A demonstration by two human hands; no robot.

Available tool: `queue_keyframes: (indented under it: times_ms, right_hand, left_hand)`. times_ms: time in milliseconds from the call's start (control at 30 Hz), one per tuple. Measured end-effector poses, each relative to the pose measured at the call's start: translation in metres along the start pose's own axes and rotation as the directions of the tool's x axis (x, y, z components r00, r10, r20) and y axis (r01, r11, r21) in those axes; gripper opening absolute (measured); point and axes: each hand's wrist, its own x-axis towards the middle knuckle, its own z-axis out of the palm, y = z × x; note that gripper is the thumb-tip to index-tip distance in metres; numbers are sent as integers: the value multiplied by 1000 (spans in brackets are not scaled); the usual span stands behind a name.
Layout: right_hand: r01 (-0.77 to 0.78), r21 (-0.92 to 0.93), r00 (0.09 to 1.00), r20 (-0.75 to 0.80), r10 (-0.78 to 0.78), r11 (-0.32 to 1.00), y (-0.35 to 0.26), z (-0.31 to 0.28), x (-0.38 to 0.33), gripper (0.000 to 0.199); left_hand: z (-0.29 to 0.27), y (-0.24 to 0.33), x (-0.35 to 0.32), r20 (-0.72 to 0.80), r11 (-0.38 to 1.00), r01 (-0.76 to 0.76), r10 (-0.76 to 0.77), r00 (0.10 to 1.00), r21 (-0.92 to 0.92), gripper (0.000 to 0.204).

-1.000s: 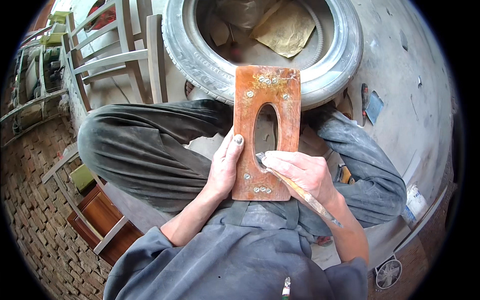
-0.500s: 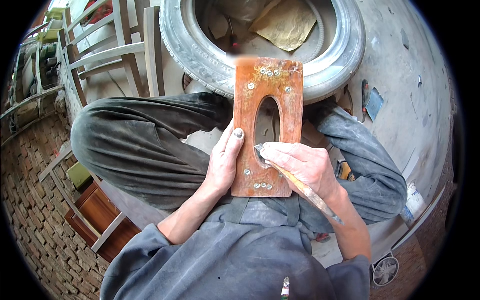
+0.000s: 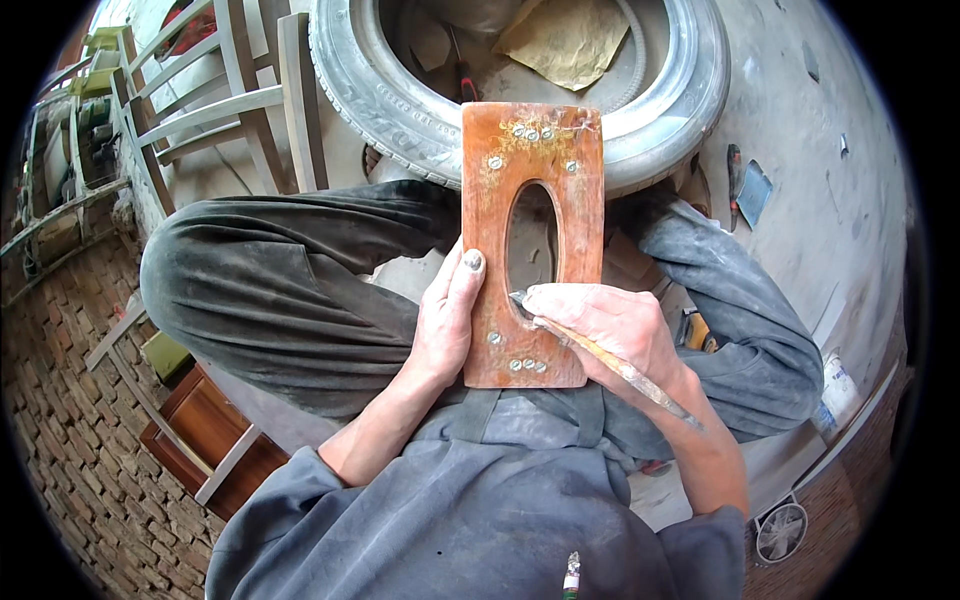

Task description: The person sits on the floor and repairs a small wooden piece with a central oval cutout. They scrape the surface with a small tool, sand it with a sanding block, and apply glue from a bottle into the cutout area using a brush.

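Upright in front of my lap stands an orange-brown wooden panel (image 3: 583, 230) with a long oval opening, worn gold patterning and several small round pale insets. My left hand (image 3: 447, 318) is wrapped against its left edge, thumb on the front face and other fingers hidden behind. My right hand (image 3: 615, 322) grips a slim hand tool (image 3: 618, 368) with a worn wooden handle. The tool's grey tip is at the lower end of the oval's rim. Its handle slants back over my right wrist. The exact kind of tip cannot be made out.
A dusty grey tyre (image 3: 660, 140) lies ahead, with brown sandpaper-like sheet (image 3: 565, 42) and a red-handled tool (image 3: 467, 88) inside. Wooden chair frames (image 3: 240, 100) stand at the left. A screwdriver (image 3: 733, 185) and a blue sheet (image 3: 755, 195) lie on the floor at right.
The panel appears slightly higher in the picture, along with a small shift of the whole view. Both hands keep their holds, and the tool's tip stays at the oval's lower end.
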Motion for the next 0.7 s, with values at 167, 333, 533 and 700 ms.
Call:
queue_keyframes:
  times_ms: [167,333,533,700]
  right_hand:
    - [59,-38,993,103,-55,998,-4,-11,6,28]
    - [65,-19,987,146,-62,998,0,-16,8,27]
    - [44,-3,991,123,-43,999,2,-9,7,25]
    - [11,59,990,143,-20,998,-2,-16,8,23]
  left_hand:
    - [-1,-2,-1,-7,1000,-5,5,1000,10,58]
    - [-5,-8,1,-11,999,-18,18,1000,52,58]
    - [-1,-2,1,-10,999,-16,17,1000,40,62]
    - [-2,-4,-1,-14,997,-39,40,999,73,62]
